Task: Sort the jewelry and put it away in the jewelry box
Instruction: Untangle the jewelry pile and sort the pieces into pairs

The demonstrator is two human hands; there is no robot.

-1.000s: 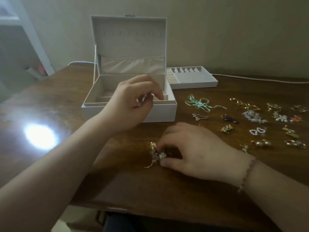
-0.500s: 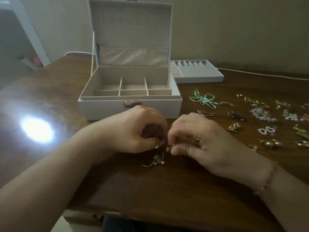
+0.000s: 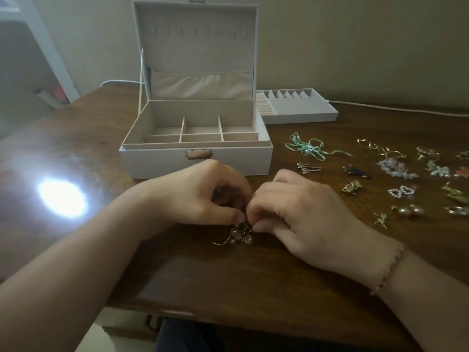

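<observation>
A white jewelry box (image 3: 195, 161) stands open on the wooden table, lid upright, with several empty beige compartments inside. In front of it lies a tangle of gold hook earrings with clear beads (image 3: 237, 235). My left hand (image 3: 200, 196) and my right hand (image 3: 302, 212) meet fingertip to fingertip just above the tangle, and both pinch its upper part between thumb and fingers. Several more pieces lie to the right: a mint ribbon bow (image 3: 311, 148), small stud earrings (image 3: 307, 167), pearl heart earrings (image 3: 402, 192) and gold pieces (image 3: 351, 187).
A removed white tray (image 3: 304, 115) with ring rolls and small slots sits behind the box on the right. A white cable (image 3: 406, 110) runs along the table's back edge. A bright light glare (image 3: 62, 198) marks the table's left side.
My left hand came down from the box to the bead earrings and joined my right hand there. The view tilted down, so the box now sits higher in the frame.
</observation>
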